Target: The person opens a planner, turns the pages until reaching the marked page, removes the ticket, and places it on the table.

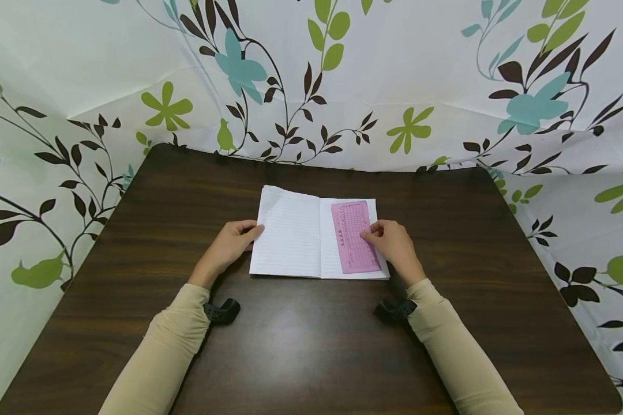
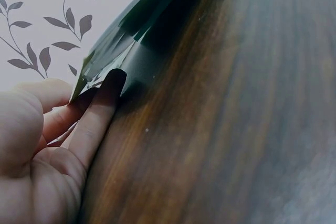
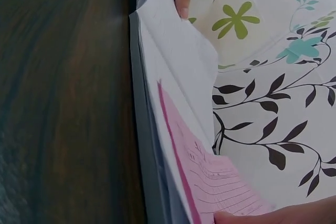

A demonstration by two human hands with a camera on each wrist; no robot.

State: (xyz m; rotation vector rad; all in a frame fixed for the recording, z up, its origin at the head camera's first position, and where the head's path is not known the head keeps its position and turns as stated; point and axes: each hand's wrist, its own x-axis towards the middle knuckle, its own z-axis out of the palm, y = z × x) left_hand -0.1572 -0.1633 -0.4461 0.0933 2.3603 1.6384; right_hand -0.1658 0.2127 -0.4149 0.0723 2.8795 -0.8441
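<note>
An open notebook [image 1: 291, 230] with white lined pages lies in the middle of the table, tilted up a little at its left side. On its right page is a pink printed slip [image 1: 357, 242], slightly slanted. My left hand [image 1: 232, 245] pinches the notebook's left edge, thumb on top and fingers beneath, as the left wrist view shows around the cover's underside [image 2: 105, 61]. At the right edge, my right hand [image 1: 394, 245] grips the notebook with the thumb on the pink slip. In the right wrist view the slip [image 3: 210, 177] lies along the page near my right thumb [image 3: 231, 217].
The dark wooden table [image 1: 291, 346] extends around the notebook on all sides. Behind it and at both sides hangs a white cloth [image 1: 353, 75] with leaf and flower prints. Both wrists wear black bands [image 1: 223, 312] over beige sleeves [image 1: 161, 346].
</note>
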